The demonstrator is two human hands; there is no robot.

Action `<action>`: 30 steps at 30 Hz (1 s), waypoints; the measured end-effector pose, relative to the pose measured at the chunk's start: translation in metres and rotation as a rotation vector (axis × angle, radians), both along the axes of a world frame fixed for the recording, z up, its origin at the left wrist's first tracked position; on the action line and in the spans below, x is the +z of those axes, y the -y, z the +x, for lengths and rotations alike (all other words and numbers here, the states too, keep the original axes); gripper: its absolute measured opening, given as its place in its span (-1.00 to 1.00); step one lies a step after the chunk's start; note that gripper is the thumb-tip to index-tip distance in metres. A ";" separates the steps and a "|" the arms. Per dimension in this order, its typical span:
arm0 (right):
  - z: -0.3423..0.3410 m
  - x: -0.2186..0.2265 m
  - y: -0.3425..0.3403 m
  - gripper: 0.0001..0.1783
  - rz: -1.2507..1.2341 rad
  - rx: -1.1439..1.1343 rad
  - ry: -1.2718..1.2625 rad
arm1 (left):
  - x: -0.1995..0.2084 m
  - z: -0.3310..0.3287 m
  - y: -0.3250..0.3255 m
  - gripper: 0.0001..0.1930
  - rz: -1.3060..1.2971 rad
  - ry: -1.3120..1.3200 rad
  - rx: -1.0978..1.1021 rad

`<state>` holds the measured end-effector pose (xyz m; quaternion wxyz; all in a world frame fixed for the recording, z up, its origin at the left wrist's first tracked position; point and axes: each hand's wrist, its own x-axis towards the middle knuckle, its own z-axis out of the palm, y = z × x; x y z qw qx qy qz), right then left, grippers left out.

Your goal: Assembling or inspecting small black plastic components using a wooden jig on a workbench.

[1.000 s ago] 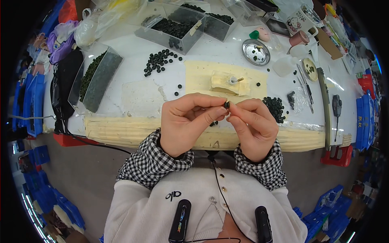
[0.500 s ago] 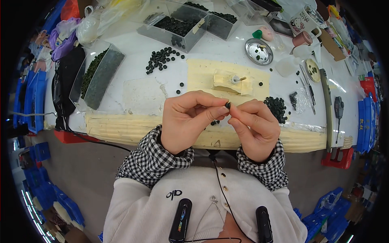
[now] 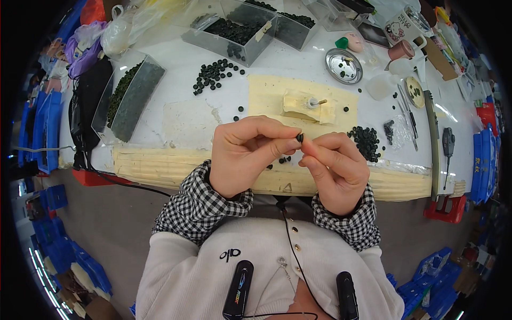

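Little differs from half a second ago: the small dark round piece (image 3: 300, 137) is still at the fingertips, between the two hands, so its handling carries on and it is not set down. The left hand (image 3: 238, 154) sits slightly farther left, and more of the loose dark pieces (image 3: 285, 159) beneath it show beside its thumb

The left hand pinches the piece between thumb and forefinger, palm turned inward, other fingers curled behind. The right hand (image 3: 341, 173) comes in from the other side, its forefinger tip at the piece and its thumb lower and apart — whether it also grips, I cannot tell. Both wrists, in checked sleeves (image 3: 349, 221), angle inward over the yellowish table edge (image 3: 160, 166) — just nearer the body than the pale block (image 3: 297, 108)
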<state>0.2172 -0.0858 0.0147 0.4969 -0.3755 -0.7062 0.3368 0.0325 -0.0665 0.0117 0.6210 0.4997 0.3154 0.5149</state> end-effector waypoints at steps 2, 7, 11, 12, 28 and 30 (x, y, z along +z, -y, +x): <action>-0.001 0.001 -0.001 -0.65 0.014 0.001 0.006 | 0.000 -0.001 -0.001 -0.82 -0.006 0.025 -0.015; 0.001 0.003 -0.001 -0.65 0.028 0.023 0.028 | 0.000 -0.002 0.001 -0.82 -0.030 0.044 -0.021; 0.002 0.004 -0.002 -0.64 0.063 0.037 0.063 | 0.000 -0.002 0.002 -0.83 -0.053 0.079 -0.048; 0.002 0.004 -0.003 -0.64 0.073 0.038 0.072 | 0.000 -0.002 0.002 -0.84 -0.060 0.087 -0.059; 0.004 0.002 -0.003 -0.64 0.086 0.046 0.064 | 0.003 -0.004 0.002 -0.83 -0.070 0.052 -0.069; 0.004 0.000 -0.003 -0.65 0.069 0.044 0.042 | 0.005 -0.002 0.002 -0.82 -0.058 0.045 -0.046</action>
